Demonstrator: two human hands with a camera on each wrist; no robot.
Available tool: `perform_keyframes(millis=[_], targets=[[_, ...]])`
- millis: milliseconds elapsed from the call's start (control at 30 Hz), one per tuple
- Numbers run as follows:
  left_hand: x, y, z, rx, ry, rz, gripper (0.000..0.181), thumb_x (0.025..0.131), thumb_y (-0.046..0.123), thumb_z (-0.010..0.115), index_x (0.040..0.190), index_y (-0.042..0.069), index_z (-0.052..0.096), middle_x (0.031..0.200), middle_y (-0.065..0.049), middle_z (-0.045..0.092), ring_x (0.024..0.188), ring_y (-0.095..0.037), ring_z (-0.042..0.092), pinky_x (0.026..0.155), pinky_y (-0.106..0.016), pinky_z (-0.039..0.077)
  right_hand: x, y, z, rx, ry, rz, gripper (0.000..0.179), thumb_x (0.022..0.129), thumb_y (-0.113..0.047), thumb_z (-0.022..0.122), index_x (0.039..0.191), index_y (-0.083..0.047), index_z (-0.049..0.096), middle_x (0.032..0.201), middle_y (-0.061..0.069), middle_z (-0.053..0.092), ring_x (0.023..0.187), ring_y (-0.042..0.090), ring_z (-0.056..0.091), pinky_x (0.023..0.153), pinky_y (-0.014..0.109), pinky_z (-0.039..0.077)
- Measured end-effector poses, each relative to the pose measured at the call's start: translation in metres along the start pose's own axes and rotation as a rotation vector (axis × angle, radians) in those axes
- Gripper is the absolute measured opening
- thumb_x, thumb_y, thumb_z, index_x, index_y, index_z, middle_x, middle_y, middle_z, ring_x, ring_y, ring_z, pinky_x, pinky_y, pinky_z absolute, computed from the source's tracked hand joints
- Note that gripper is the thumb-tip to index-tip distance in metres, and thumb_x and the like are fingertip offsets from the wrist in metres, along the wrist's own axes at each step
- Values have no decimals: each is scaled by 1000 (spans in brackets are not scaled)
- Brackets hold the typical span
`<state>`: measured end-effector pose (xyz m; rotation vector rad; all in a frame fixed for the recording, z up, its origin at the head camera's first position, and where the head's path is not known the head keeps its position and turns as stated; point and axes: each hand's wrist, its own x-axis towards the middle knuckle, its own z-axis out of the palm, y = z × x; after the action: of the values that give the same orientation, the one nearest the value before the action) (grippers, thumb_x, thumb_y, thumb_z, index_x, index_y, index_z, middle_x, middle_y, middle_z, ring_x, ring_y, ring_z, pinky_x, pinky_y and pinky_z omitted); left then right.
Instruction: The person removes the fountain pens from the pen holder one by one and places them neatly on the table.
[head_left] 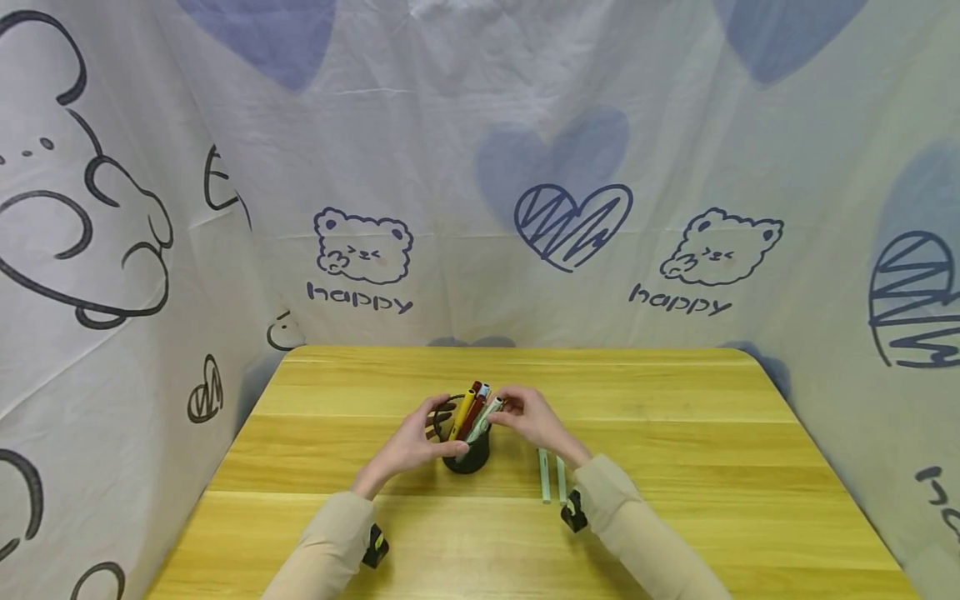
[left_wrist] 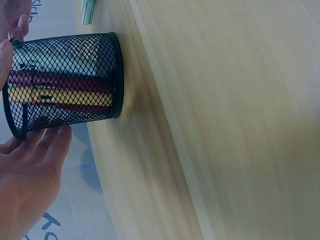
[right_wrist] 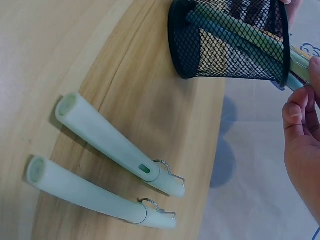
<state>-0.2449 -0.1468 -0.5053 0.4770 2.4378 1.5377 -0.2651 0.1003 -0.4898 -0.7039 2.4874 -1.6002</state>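
A black mesh pen holder (head_left: 468, 460) stands upright on the table, holding several pens. Among them are a yellow pen (head_left: 461, 414), dark red pens (head_left: 473, 413) and pale green ones. My left hand (head_left: 408, 442) holds the holder near its rim, thumb in front and fingers on the far left side. Over the rim's right side, my right hand (head_left: 534, 417) pinches the upper end of a pale green pen (right_wrist: 299, 64), which leans inside the holder. Through the mesh, its lower length shows in the right wrist view.
Two pale green pens (right_wrist: 107, 135) with metal clips lie side by side on the wooden table (head_left: 675, 467), right of the holder and near my right forearm. A white printed cloth (head_left: 465, 167) hangs behind the table and along both sides.
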Motion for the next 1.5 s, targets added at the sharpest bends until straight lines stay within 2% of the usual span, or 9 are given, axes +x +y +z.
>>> perform_keyframes(millis=[100,333,500,667,867,1067,1267,1367,1500], targets=[[0,1,0,3,2,-1,95,84,30,83,157,3,29,160,-21,35,141,-49,42,112,-62,41,-3,-2,-1,17,33,3,21,91,-12,74,108,-1,70,92,16,69,70,6,59,64,28,54],[-1,3,-1,1,8,-6,93,84,30,84,157,6,31,160,-20,36,141,-49,41,114,-62,40,-8,-3,-2,75,101,23,21,91,-13,75,108,-3,69,93,17,71,69,4,61,65,24,53],[-1,3,-1,-5,2,-8,93,84,29,83,157,5,30,160,-20,36,141,-49,41,114,-62,39,-11,-1,0,172,147,-41,19,92,-6,72,106,4,67,96,21,69,74,2,63,66,19,53],[-1,2,-1,-2,-1,-9,93,84,30,83,157,5,30,160,-20,35,142,-49,41,115,-62,39,-15,0,0,279,193,-145,18,93,1,68,106,10,62,105,32,65,78,4,65,67,17,54],[0,0,0,-1,5,-7,93,84,30,84,156,6,31,159,-20,36,142,-49,41,114,-62,39,-23,-4,-1,335,204,-224,15,98,-2,61,106,10,55,112,39,65,70,1,63,55,19,49],[1,0,1,-1,6,-7,95,84,30,84,156,2,29,158,-20,38,141,-48,42,115,-62,39,-28,-6,0,402,223,-257,19,102,-5,55,108,11,47,112,40,65,70,6,67,55,22,54],[0,0,0,0,9,-4,94,84,29,84,156,1,30,158,-21,38,141,-49,41,114,-62,39,-33,-6,1,480,263,-229,22,105,-8,50,109,11,42,111,32,71,70,16,69,57,26,58],[-1,1,0,12,7,-5,94,84,30,83,156,2,30,159,-20,37,142,-49,40,114,-62,39,-36,-6,0,503,288,-227,23,105,-7,50,110,12,40,109,22,75,70,14,69,59,28,60],[-1,1,0,21,6,-7,93,84,31,83,156,5,31,160,-19,36,143,-49,40,115,-62,39,-41,-9,-1,544,314,-215,25,102,-2,55,111,16,41,104,5,78,72,9,68,62,24,60]])
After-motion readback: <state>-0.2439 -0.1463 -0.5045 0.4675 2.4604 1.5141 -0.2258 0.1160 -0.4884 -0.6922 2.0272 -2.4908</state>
